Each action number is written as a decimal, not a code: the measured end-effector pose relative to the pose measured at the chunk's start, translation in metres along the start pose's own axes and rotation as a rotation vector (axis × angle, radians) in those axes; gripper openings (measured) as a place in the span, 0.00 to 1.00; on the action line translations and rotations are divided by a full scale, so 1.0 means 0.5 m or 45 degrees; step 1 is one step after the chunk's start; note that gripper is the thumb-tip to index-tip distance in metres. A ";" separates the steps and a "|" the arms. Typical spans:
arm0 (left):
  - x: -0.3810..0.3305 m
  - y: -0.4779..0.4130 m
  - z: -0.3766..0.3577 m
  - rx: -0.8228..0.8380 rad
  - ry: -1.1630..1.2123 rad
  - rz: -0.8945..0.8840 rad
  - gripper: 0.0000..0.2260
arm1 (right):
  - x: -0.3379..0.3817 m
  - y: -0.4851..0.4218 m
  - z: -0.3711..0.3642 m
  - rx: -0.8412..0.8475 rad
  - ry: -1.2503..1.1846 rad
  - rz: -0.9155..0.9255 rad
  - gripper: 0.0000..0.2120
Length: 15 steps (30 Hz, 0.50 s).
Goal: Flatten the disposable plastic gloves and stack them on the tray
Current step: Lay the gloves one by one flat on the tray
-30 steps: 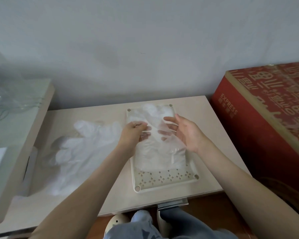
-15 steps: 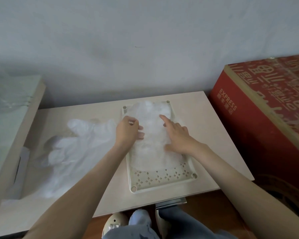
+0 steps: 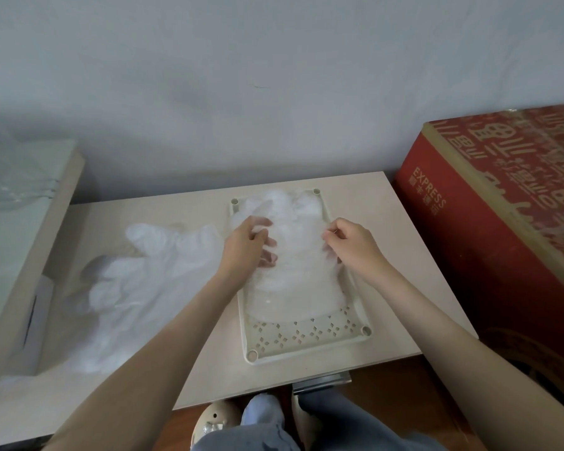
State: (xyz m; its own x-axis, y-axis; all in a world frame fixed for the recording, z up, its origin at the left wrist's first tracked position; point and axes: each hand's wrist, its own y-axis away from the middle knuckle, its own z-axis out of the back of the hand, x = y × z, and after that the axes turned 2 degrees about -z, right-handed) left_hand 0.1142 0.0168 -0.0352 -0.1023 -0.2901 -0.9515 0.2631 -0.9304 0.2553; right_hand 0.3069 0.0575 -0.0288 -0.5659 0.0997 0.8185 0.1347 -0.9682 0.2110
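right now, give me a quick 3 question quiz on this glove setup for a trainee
1. True or false: the stacked gloves cover the whole tray.
2. The left hand and right hand are: A hanging idle, B pinching the stacked gloves, C gripping the tray rim.
3. Fill in: the loose glove pile lies on the tray's ____ side.
Key: 1 false; 2 B; 3 left.
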 end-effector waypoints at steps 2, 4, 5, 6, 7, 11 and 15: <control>0.002 -0.001 0.000 -0.008 -0.016 -0.016 0.10 | -0.001 0.004 0.002 -0.057 -0.063 -0.066 0.08; 0.003 -0.002 0.000 -0.022 -0.038 -0.030 0.10 | 0.000 0.010 0.002 -0.105 -0.144 -0.138 0.07; 0.004 -0.003 0.001 -0.029 -0.049 -0.035 0.10 | 0.001 0.013 0.003 -0.126 -0.187 -0.171 0.07; 0.005 -0.004 0.001 -0.035 -0.058 -0.038 0.10 | 0.001 0.016 0.003 -0.140 -0.216 -0.200 0.06; 0.005 -0.004 0.003 -0.040 -0.065 -0.042 0.11 | 0.001 0.018 0.003 -0.146 -0.217 -0.221 0.06; 0.005 -0.006 0.001 -0.043 -0.089 -0.046 0.12 | -0.006 0.026 0.002 -0.114 -0.039 -0.223 0.08; 0.005 -0.007 -0.003 -0.185 -0.279 -0.187 0.14 | -0.012 0.034 -0.005 -0.093 0.132 -0.193 0.05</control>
State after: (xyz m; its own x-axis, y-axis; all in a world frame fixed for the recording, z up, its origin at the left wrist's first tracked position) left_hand 0.1146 0.0196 -0.0386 -0.3500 -0.2108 -0.9127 0.3628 -0.9288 0.0754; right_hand 0.3107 0.0396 -0.0316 -0.6567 0.2247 0.7199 -0.0153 -0.9584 0.2851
